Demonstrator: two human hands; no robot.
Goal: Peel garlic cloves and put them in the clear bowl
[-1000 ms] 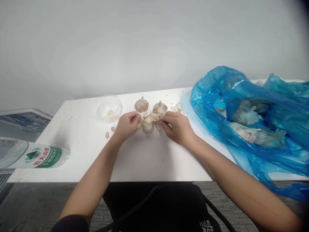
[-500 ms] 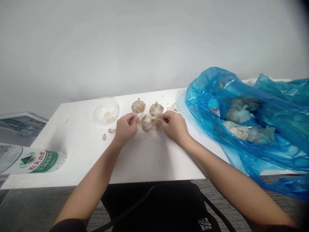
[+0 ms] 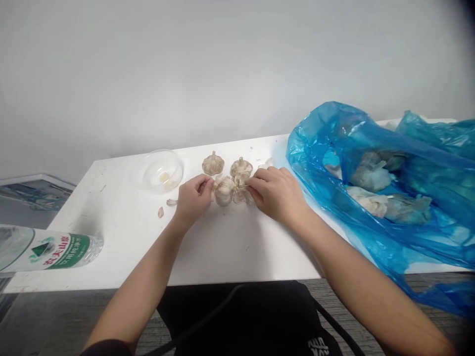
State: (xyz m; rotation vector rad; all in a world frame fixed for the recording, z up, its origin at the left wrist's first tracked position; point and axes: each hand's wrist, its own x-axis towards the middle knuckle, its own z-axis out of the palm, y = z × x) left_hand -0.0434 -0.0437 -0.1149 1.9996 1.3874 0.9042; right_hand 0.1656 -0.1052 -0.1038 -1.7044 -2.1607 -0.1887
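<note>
A garlic bulb (image 3: 224, 189) lies on the white table (image 3: 222, 242) between both hands. My left hand (image 3: 192, 196) is curled, its fingertips pinched on the bulb's left side. From the right, my right hand (image 3: 276, 192) pinches the bulb's skin and loose cloves with closed fingers. Two whole garlic bulbs (image 3: 213, 163) (image 3: 241, 167) sit just behind. A clear glass bowl (image 3: 159, 170) with a few peeled cloves stands to the left of them.
A large blue plastic bag (image 3: 378, 188) holding more garlic covers the table's right side. A water bottle (image 3: 48, 251) lies at the front left edge. Loose cloves (image 3: 161, 212) lie left of my left hand. A wall stands behind the table.
The hands stay on the same bulb with small finger shifts; the right hand has moved slightly up and over the cloves. The view shifted a little.
</note>
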